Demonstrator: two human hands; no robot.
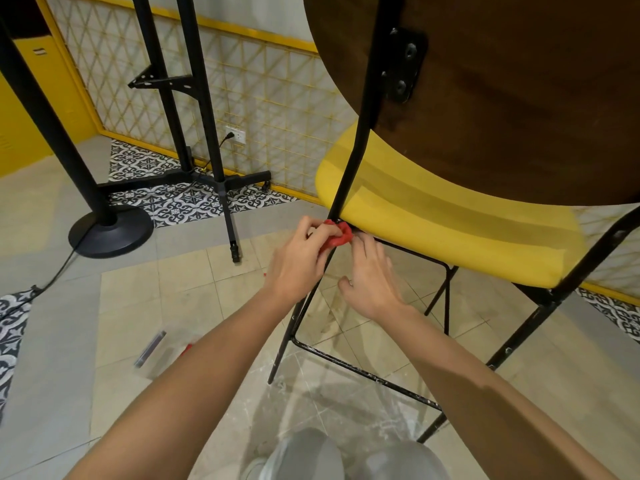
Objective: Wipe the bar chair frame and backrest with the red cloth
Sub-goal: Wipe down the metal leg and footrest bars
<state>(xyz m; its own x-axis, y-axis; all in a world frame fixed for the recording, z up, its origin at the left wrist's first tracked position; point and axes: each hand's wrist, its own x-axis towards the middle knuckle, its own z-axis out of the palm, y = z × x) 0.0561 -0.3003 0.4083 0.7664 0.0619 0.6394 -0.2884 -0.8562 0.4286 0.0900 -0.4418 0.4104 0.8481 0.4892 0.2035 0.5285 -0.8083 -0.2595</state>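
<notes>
The bar chair has a black metal frame (360, 126), a yellow seat (433, 220) and a brown wooden backrest (519, 98) seen from behind at the top right. A red cloth (341, 235) is bunched around the left rear frame tube just under the seat edge. My left hand (299, 259) grips the cloth against the tube. My right hand (372, 282) reaches in from the right, its fingertips touching the cloth and frame; how its fingers lie is partly hidden.
A black footrest bar (363, 370) runs low across the chair legs. A round black table base (110, 233) with its post stands at left, and a black stand on castors (225, 181) sits by the patterned wall. A cable (55, 275) crosses the floor. Small clear packaging (152, 348) lies on the tiles.
</notes>
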